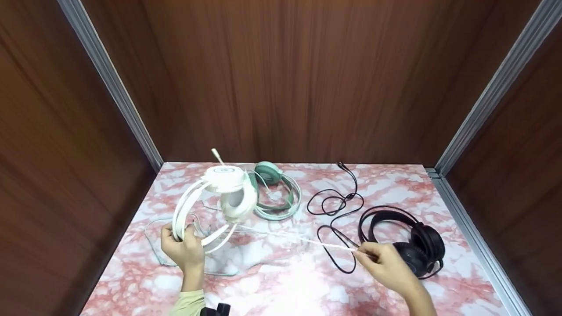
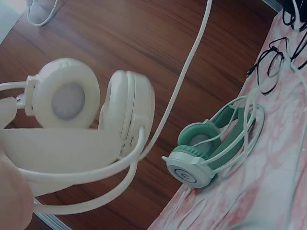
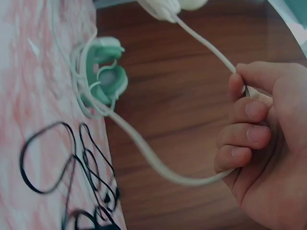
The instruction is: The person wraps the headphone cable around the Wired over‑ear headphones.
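My left hand (image 1: pixel 183 250) grips a white headset (image 1: pixel 225 179) by its headband, holding it up over the left part of the table with both ear cups away from the hand. A thin microphone boom (image 1: pixel 217 156) sticks up behind the upper cup. In the left wrist view the cups of the white headset (image 2: pixel 132 108) face each other. My right hand (image 1: pixel 384 265), beside a black headset, pinches the headset's white cable (image 1: pixel 325 243) between thumb and forefinger. The right wrist view shows the cable (image 3: pixel 206 43) stretched to the headset, while a slack length passes under the other curled fingers.
A green-and-white headset (image 1: pixel 268 173) with coiled cable lies at the back middle of the marbled table (image 1: pixel 145 289). On the right lies the black headset (image 1: pixel 432 245), its black cable (image 1: pixel 333 219) looped loosely to its left. Brown panels (image 1: pixel 290 87) enclose the table.
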Motion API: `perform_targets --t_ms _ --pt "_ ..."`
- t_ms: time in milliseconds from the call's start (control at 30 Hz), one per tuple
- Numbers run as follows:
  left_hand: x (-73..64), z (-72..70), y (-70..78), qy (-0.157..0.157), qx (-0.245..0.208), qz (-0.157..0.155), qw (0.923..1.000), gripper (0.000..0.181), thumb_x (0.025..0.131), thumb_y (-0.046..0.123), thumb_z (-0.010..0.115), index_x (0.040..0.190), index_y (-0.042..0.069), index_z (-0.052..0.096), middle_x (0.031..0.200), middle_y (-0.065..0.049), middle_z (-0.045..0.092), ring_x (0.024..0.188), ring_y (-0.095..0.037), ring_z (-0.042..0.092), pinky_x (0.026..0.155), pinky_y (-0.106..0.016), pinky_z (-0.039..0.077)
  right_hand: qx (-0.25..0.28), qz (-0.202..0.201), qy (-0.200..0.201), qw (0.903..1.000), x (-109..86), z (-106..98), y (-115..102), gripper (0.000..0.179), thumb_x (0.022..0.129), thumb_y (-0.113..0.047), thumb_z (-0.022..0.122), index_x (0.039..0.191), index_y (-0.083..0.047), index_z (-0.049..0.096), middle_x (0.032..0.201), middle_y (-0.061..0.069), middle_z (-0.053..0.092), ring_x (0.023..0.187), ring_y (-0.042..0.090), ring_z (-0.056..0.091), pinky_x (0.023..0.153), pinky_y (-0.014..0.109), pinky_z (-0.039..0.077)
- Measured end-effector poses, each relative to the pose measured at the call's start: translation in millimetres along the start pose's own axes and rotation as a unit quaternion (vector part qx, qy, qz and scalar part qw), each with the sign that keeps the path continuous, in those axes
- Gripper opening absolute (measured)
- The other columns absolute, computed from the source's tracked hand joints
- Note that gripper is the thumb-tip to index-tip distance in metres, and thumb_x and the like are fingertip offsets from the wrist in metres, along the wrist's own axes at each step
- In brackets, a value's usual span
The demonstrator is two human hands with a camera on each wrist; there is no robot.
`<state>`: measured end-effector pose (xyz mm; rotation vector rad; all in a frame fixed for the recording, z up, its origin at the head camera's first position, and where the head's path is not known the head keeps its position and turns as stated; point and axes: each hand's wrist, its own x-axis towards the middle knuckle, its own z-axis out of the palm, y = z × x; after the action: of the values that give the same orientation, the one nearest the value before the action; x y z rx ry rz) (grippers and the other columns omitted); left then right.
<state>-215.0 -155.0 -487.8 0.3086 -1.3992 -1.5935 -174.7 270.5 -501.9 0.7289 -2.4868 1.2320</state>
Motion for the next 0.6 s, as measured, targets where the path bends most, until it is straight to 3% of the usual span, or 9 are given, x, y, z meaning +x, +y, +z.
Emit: perform_targets --t_ms 200,300,433,600 --pt "1.2 3.6 26.7 0.029 0.05 0.071 0.9958 0.011 0.069 -0.016 0.05 0.078 -0.008 0.051 0.06 0.002 0.045 0.051 -0.006 0.036 0.049 -0.02 0.029 -0.033 0.018 -0.006 0.9993 -2.1 -30 -18 0.021 0.085 -0.006 0.073 0.078 -0.025 0.066 0.059 -0.015 0.05 0.047 0.0 0.04 0.04 0.021 0.038" --pt "1.1 4.9 30.2 0.026 0.06 0.098 0.9931 0.01 0.069 -0.015 0.052 0.079 -0.013 0.052 0.061 0.001 0.046 0.052 -0.005 0.037 0.049 -0.019 0.03 -0.069 -0.033 0.048 0.9959 0.6 -48 -30 0.022 0.078 0.0 0.078 0.08 -0.02 0.07 0.063 -0.015 0.056 0.047 0.0 0.045 0.042 0.019 0.041" --pt "0.9 3.2 33.0 0.025 0.069 0.105 0.9918 0.013 0.069 -0.014 0.057 0.081 -0.015 0.052 0.059 0.001 0.045 0.051 -0.005 0.037 0.048 -0.018 0.031 -0.101 -0.127 0.122 0.9791 6.4 -68 -39 0.028 0.067 0.008 0.081 0.081 -0.015 0.071 0.068 -0.014 0.06 0.048 -0.003 0.044 0.044 0.013 0.039" --pt "3.5 -0.6 34.0 0.021 0.087 0.102 0.9907 0.015 0.067 -0.013 0.055 0.082 -0.014 0.054 0.058 0.001 0.044 0.05 -0.004 0.036 0.048 -0.018 0.03 -0.107 -0.147 0.134 0.9742 8.0 -85 -43 0.034 0.061 0.015 0.08 0.079 -0.013 0.071 0.067 -0.011 0.062 0.048 -0.003 0.044 0.045 0.012 0.037"
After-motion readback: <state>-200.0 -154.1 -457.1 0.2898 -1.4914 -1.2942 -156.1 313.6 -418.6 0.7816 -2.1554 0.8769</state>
